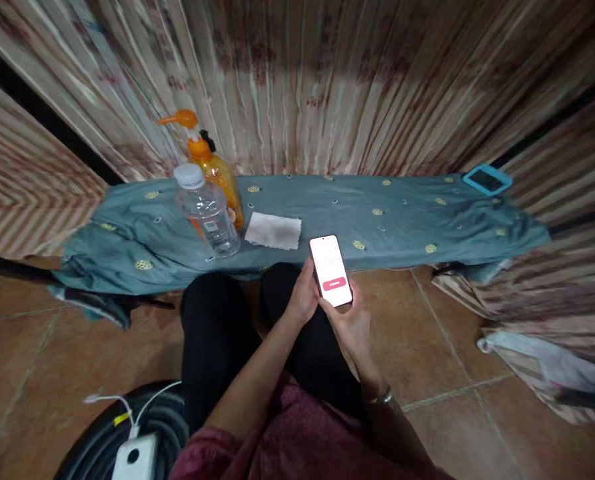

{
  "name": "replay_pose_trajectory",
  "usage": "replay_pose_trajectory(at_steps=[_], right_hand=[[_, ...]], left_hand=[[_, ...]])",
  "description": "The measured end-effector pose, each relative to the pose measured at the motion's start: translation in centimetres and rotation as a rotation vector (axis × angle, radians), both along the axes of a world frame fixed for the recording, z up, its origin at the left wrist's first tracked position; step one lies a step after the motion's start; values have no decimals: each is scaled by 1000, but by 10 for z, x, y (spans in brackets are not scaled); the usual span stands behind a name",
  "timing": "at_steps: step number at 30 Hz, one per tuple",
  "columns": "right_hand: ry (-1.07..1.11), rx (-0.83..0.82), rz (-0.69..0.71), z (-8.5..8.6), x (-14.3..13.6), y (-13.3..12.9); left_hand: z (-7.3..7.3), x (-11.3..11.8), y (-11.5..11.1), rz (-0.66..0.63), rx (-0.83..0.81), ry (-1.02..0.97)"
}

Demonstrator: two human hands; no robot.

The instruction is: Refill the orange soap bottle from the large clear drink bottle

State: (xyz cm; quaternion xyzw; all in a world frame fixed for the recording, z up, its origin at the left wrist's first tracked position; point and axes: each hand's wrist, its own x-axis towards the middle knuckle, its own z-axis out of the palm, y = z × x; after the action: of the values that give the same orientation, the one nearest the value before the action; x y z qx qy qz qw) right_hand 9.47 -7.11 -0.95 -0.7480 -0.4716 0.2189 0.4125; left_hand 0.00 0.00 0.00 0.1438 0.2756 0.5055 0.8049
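Note:
A smartphone (pixel 330 267) with a bright white screen and a red button near its bottom is held above my knees. My left hand (pixel 304 293) grips its left edge. My right hand (pixel 352 325) wraps round the lower right corner, its thumb near the bottom edge. Just beyond the phone, a crumpled white paper tissue (pixel 273 231) lies flat on the cloth-covered table (pixel 322 207). To its left stand a clear plastic bottle (pixel 212 220) with a white cap and, behind it, an orange pump bottle (pixel 222 177).
A blue-framed device with a dark screen (pixel 487 179) lies at the table's far right. Pleated curtains (pixel 307 87) hang behind and at both sides. On the lower left, a white power bank (pixel 136 459) with cables sits on a black coiled item (pixel 90 440). Brown tiles (pixel 427 347) cover the floor.

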Motion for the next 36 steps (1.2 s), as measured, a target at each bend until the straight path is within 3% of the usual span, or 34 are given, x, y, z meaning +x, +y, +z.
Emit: replay_pose_trajectory(at_steps=[13, 28, 36], right_hand=[[69, 36, 16, 3, 3, -13], [263, 141, 23, 4, 10, -22], [372, 130, -9, -9, 11, -20]], left_hand=[[6, -3, -2, -21, -7, -2], [1, 1, -1, 12, 28, 6], [3, 1, -1, 4, -2, 8]])
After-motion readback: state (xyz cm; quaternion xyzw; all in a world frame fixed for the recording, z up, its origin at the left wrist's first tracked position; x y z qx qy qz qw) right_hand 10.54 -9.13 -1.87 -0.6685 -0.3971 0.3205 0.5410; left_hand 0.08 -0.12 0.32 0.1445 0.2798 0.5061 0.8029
